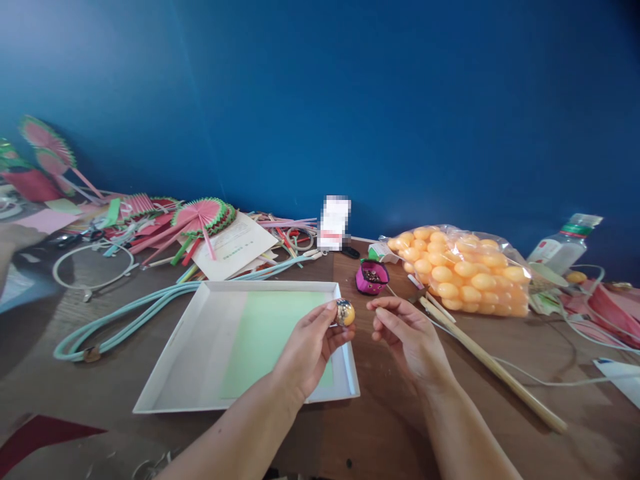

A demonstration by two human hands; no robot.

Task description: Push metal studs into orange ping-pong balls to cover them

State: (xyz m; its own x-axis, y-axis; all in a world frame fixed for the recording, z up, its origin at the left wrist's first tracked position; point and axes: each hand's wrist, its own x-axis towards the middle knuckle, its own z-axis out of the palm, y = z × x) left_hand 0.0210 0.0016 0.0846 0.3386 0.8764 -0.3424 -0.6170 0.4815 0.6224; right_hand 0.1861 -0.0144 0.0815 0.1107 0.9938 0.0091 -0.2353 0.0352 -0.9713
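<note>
My left hand [316, 340] grips a small yellow ball [345, 313] between thumb and fingers, over the right side of a shallow white box lid [175, 373]. Part of the ball's surface is covered with dark and gold shiny bits. To its right, a short gap away, my right hand [407, 333] is closed in a pinch with thumb against fingertips. Whatever it may hold is too small to make out. Just beyond both hands stands a small magenta container [372, 277] with tiny dark and gold pieces inside. Light green paper [265, 347] lies in the lid.
A clear bag of orange-yellow balls [465, 270] lies at the right, beside a wooden-handled hammer [495, 367]. A phone [334, 223] leans on the blue wall. Pale blue cord [135, 320] and paper fans [203, 217] clutter the left. A plastic bottle [563, 247] stands far right.
</note>
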